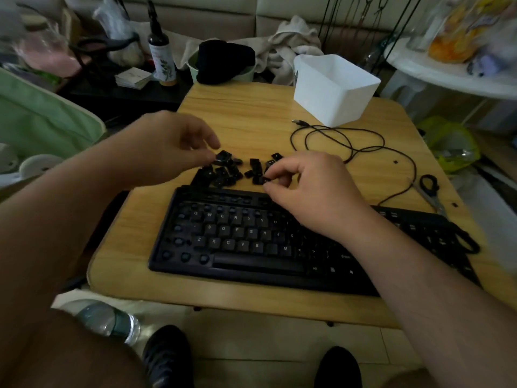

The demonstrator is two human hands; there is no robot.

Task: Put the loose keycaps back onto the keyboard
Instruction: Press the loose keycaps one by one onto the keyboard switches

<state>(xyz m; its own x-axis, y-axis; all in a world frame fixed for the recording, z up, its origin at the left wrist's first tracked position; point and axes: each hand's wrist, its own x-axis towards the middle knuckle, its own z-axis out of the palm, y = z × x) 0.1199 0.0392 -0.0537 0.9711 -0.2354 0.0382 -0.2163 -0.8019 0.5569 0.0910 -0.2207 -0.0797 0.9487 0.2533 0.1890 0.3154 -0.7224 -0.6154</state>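
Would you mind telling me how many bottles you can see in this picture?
2: a dark spray bottle stands on the low black table beyond the wooden table's far left corner, and a clear water bottle lies on the floor near left. Clutter may hide others.

Both my forearms reach in from the near edge, bare. My left hand [165, 147] hovers palm down, fingers curled, thumb and fingertips pinching something small and dark. My right hand [310, 191] sits lower, knuckles up, wrist angled inward, index and thumb closed in a pinch, other fingers tucked.
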